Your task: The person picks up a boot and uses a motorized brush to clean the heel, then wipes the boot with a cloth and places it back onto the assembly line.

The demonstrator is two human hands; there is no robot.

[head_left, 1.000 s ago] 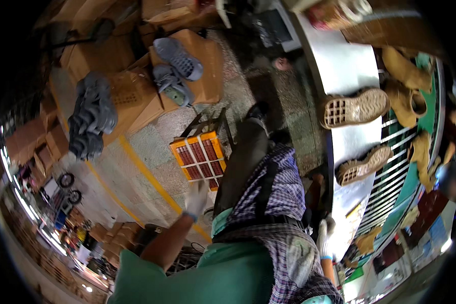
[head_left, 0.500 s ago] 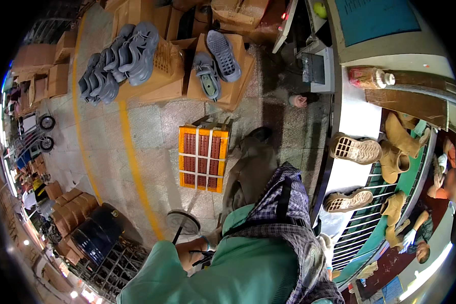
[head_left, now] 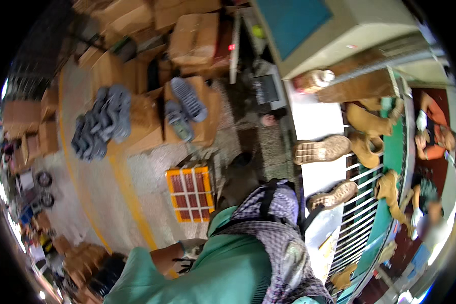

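Note:
My left hand (head_left: pixel 191 247), in a pale glove, is low in the picture beside my green clothing. The bare forearm shows behind it; dark strips lie near the fingers, which are too blurred to read. My right hand does not show; a checked apron (head_left: pixel 261 228) covers that side. On the white bench (head_left: pixel 309 119) to my right lie two tan shoe soles, a farther sole (head_left: pixel 323 149) and a nearer sole (head_left: pixel 334 195), grid tread showing. A dark, narrow thing (head_left: pixel 314 219) touches or lies by the nearer one. Tan shoe uppers (head_left: pixel 367 149) stand beyond them.
An orange-framed stool (head_left: pixel 190 195) with pale straps stands on the floor ahead. Grey sneakers (head_left: pixel 104 119) sit on cardboard boxes (head_left: pixel 142 121). White rods run beside a green conveyor (head_left: pixel 392 157). Co-workers (head_left: pixel 435 131) are across it. A red-and-white bottle (head_left: pixel 314 81) lies on the bench.
The view has tilted, so the stool and boxes sit lower and the bench lies farther left. The round floor disc is out of sight. A dark narrow thing now shows by the nearer sole.

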